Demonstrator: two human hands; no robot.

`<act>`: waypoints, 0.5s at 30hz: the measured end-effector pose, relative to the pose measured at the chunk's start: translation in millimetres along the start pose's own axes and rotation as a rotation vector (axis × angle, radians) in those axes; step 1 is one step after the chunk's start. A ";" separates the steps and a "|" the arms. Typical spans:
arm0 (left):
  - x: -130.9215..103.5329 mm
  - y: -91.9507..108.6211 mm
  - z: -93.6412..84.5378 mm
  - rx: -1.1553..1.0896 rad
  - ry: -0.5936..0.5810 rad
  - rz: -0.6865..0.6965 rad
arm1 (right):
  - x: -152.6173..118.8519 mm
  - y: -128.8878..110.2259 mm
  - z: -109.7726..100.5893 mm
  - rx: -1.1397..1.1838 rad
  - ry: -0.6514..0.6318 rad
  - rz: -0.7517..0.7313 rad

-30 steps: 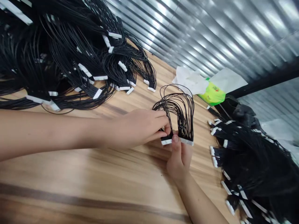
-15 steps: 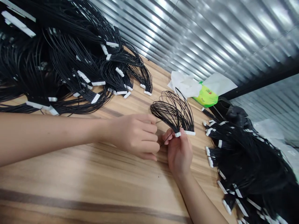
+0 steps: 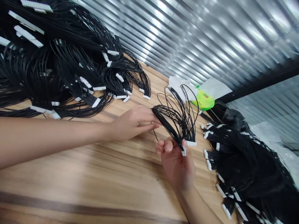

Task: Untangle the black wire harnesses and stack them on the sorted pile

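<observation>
My right hand [image 3: 178,165] pinches a wire harness [image 3: 177,121], a looped bundle of thin black wires with small white connectors, near its connector end. One white connector [image 3: 184,151] lies by my thumb, and another white connector [image 3: 191,143] sticks out to the right. The wire loops stand up and fan out above the hand. My left hand [image 3: 137,123] is at the left side of the bundle, its fingertips partly behind the wires. A single black wire [image 3: 155,133] runs from its fingers down toward my right fingers; the grip itself is partly hidden.
A big heap of black wire harnesses [image 3: 77,68] lies on the wooden table [image 3: 105,180] at the upper left. Another harness pile [image 3: 252,168] lies at the right. Behind are a green packet [image 3: 204,99] with white tissue [image 3: 216,87] and a corrugated metal wall [image 3: 187,40].
My left hand has gone from a loose fist to straighter fingers and moved up to the bundle's side. My right hand has tilted and lowered slightly, and the loops have spread higher.
</observation>
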State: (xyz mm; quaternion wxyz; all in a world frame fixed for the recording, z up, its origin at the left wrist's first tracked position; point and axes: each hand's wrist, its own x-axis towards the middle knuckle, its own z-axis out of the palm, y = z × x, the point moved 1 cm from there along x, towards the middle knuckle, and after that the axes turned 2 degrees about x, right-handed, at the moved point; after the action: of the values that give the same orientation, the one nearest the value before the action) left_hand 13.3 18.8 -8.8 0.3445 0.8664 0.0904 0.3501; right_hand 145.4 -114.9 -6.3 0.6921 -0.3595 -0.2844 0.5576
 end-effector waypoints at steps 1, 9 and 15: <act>-0.3 0.7 1.3 -0.096 0.024 -0.066 | -0.6 0.0 0.6 -0.003 -0.003 0.005; -0.7 -4.5 1.4 -0.094 0.274 -0.212 | -10.4 -1.3 7.8 -0.113 -0.089 0.034; 4.8 -14.4 4.1 -0.489 -0.005 -0.276 | -13.0 2.0 4.0 -0.232 -0.069 0.059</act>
State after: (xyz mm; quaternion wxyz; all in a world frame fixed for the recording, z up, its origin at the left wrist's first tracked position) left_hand 20.8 29.3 -17.8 0.5880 0.7378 0.1194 0.3092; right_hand 138.2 -126.6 -5.5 0.6192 -0.4259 -0.3597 0.5530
